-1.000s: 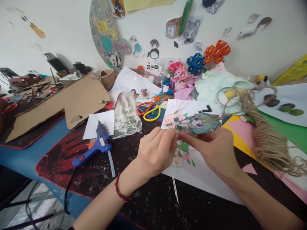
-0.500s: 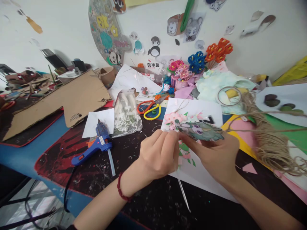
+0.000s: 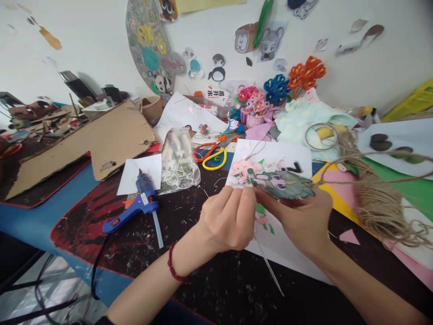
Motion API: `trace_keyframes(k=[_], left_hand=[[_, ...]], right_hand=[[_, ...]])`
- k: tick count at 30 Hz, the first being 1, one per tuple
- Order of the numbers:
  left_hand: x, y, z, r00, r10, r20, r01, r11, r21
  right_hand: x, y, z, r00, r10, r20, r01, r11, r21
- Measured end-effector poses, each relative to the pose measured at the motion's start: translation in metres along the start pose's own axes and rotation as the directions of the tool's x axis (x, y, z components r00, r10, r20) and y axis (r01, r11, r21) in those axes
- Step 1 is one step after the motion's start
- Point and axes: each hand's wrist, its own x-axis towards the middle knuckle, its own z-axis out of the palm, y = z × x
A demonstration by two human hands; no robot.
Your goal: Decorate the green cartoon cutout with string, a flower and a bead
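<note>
My right hand (image 3: 306, 221) is closed on a flat grey-green cartoon cutout (image 3: 286, 184), which it holds tilted above a white sheet of paper (image 3: 294, 259). My left hand (image 3: 228, 221) pinches at the cutout's left end, its fingertips close to the right thumb. From under the left hand hangs a thin white cord (image 3: 271, 273), slanting down over the dark mat. Small pink flowers (image 3: 244, 167) and green paper bits show just beyond my fingers. What exactly lies between the left fingertips is hidden.
To the left lie a blue glue gun (image 3: 144, 201), a clear bag with white cords (image 3: 179, 169) and a cardboard sheet (image 3: 81, 142). Scissors (image 3: 214, 155) rest behind my hands. Twine (image 3: 382, 210) and a tape roll (image 3: 320, 136) are at right; crocheted-looking flowers (image 3: 306, 74) stand behind.
The hanging end of the white cord has swung to the right. My left hand has shifted slightly right; the right hand keeps its hold on the cutout.
</note>
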Motion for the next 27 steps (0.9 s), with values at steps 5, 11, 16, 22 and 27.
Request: trace_keyframes(k=[5, 11, 16, 22, 27], left_hand=[[-0.0036, -0.0014, 0.0043, 0.999, 0.014, -0.043, -0.014, 1.0, 0.0], [-0.0089, -0.0045, 0.0081, 0.997, 0.046, -0.064, -0.044, 0.999, 0.031], [-0.0029, -0.0086, 0.0045, 0.989, 0.133, -0.061, -0.129, 0.99, 0.064], [-0.0018, -0.0097, 0.0054, 0.99, 0.13, -0.051, -0.125, 0.988, 0.092], [0.0004, -0.0095, 0.0057, 0.986, 0.157, -0.049, -0.151, 0.983, 0.107]], right_hand=[[-0.0003, 0.0052, -0.0031, 0.999, -0.01, 0.036, 0.011, 1.0, -0.028], [0.0009, 0.0051, -0.0031, 1.0, -0.009, 0.03, 0.009, 1.0, -0.025], [0.0042, -0.0003, -0.0027, 0.998, -0.005, 0.06, 0.008, 0.998, -0.064], [0.0045, 0.0013, -0.0037, 0.997, 0.052, 0.055, -0.047, 0.994, -0.096], [0.0061, -0.0011, -0.0023, 1.0, 0.019, 0.012, -0.017, 0.993, -0.119]])
